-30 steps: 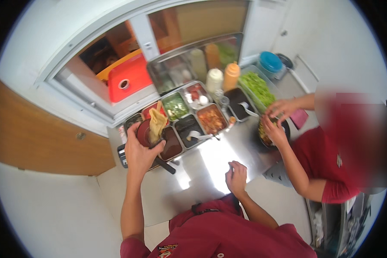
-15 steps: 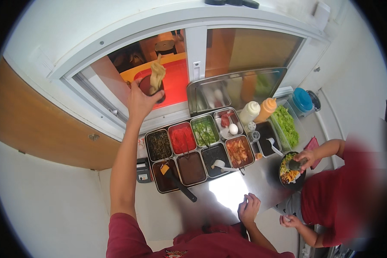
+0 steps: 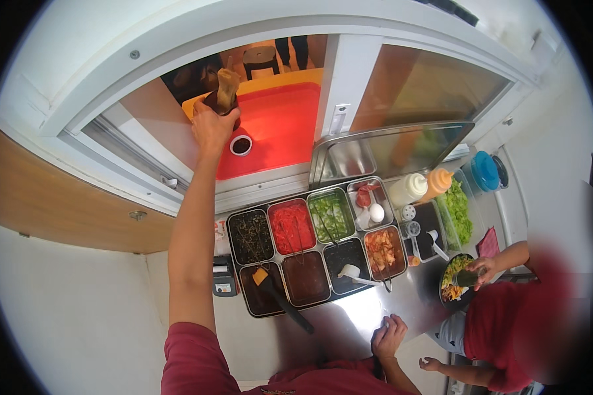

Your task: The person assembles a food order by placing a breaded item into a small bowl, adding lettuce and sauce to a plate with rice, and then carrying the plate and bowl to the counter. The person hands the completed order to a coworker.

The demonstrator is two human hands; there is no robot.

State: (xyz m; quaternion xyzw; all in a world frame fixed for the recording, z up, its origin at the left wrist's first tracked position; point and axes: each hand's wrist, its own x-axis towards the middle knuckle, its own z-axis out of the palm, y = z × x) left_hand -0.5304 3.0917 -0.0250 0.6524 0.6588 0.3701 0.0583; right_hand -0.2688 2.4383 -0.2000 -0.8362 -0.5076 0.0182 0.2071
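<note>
My left hand [image 3: 214, 128] reaches through the open window at the upper left, closed around a dark cup [image 3: 211, 101]. A pale yellowish strip of food [image 3: 228, 89] on what looks like a stick rises from the cup. Beneath them lies a red tray [image 3: 277, 125], with a small white cup [image 3: 241, 145] of dark sauce standing on it near my wrist. My right hand [image 3: 389, 337] is curled by the near edge of the steel counter [image 3: 349, 322]; its fingers hide whatever they may hold.
Steel food pans [image 3: 306, 279] fill the counter's middle, a black-handled brush [image 3: 283, 301] lying across one. Squeeze bottles [image 3: 408, 189] and a lettuce tub [image 3: 458, 210] stand to the right. There a co-worker's hand [image 3: 484, 270] holds a small container above a dark bowl [image 3: 456, 296].
My left hand has carried the dark cup farther out over the tray. The small sauce cup has come into sight. My view has shifted, and the co-worker's lower hand has opened.
</note>
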